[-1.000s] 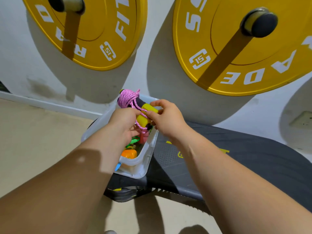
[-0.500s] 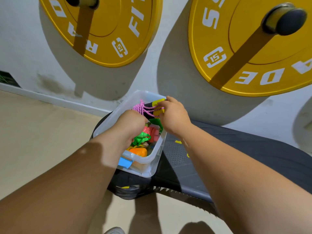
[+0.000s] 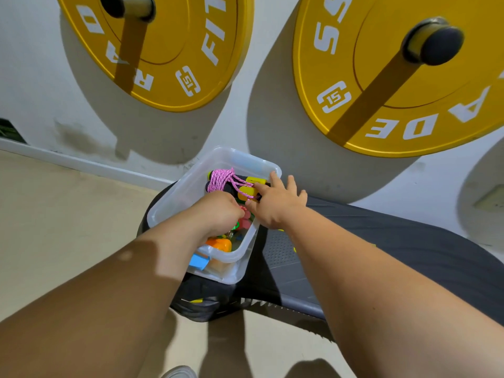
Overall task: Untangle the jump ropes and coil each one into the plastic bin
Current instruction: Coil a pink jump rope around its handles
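Head view, steeply down, close

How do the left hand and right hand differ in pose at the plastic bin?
The left hand is curled; the right hand has fingers spread. The left hand sits inside the plastic bin; the right hand reaches over its rim, touching the yellow handles of the pink jump rope. Both are beside that rope.

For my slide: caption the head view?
Left hand and right hand at a coiled pink jump rope inside the plastic bin.

gym | yellow wt plates (image 3: 191, 36) on wall pegs | bench pad (image 3: 409, 230)
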